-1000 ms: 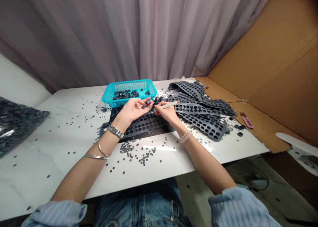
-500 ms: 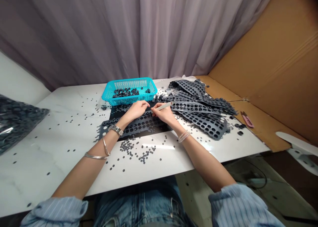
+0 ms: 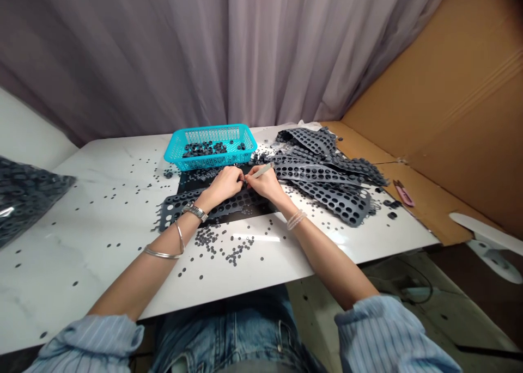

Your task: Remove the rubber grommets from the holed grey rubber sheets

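The perforated dark sheet (image 3: 223, 207) lies under the person's hands, set well back from the table's front edge, with a broad stretch of white tabletop dotted by loose dark discs (image 3: 206, 239) in between. To the left there is wide room among thinly scattered discs, as far as a bag of dark pieces (image 3: 32, 199); to the right, a heap of similar sheets (image 3: 327, 183) crowds close to the right hand (image 3: 265, 184), and beyond the hands a blue basket (image 3: 212, 161) limits the space. The right hand is closed around a pale slender tool (image 3: 261, 170), which slants with its upper end away and to the right, its lower end down among the fingertips, the tip hidden. The left hand (image 3: 229, 182) is curled beside it, fingertips near the right's; whether it pinches anything cannot be told. The sheet's long axis runs left to right, rising slightly toward the right, its ragged end at left. It lies partly over a black mat (image 3: 190, 181) on the marbled table (image 3: 269, 264). Grey curtains (image 3: 245, 52) hang behind, brown cardboard (image 3: 441, 101) stands at right, and pink-handled snips (image 3: 404, 193) rest near that edge.
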Demonstrator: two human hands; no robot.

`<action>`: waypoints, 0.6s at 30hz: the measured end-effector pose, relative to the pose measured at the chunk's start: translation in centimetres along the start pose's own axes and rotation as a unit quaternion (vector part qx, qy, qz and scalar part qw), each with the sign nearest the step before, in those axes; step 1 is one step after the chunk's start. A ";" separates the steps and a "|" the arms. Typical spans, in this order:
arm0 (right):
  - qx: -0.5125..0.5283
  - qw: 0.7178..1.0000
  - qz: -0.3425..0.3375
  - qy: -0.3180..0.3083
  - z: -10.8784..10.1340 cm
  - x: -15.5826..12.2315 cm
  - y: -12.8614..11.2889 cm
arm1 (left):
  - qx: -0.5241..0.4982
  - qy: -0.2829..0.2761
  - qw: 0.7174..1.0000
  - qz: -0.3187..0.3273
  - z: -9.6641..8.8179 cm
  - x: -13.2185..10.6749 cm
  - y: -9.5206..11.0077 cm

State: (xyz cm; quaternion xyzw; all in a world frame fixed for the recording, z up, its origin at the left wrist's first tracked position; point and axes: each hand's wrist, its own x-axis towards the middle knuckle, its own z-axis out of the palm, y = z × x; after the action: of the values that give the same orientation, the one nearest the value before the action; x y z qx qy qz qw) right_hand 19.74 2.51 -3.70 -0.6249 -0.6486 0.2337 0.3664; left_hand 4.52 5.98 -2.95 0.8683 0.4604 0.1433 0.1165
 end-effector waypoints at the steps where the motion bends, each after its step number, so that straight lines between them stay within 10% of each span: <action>1: -0.006 1.000 -0.001 0.003 0.1 0.1 0.0 | 0.001 0.001 1.000 0.001 0.1 0.1 0.0; 10: 0.022 1.000 0.003 0.003 0.2 0.4 0.5 | -0.241 0.014 0.970 -0.040 -1.8 0.2 -1.1; 14: 0.083 0.996 0.022 0.002 0.2 0.6 0.8 | -0.418 0.083 0.893 -0.148 -2.8 0.4 -1.9; 18: 0.133 0.990 0.043 0.023 -0.2 0.6 0.7 | -0.604 0.015 0.774 -0.190 -2.8 0.7 -1.9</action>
State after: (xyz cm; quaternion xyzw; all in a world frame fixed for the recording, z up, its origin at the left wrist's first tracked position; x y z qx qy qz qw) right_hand 20.40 3.18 -3.99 -0.6033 -0.5754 0.3193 0.4505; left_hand 2.45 7.77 -0.88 0.5117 0.4366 0.3800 0.6349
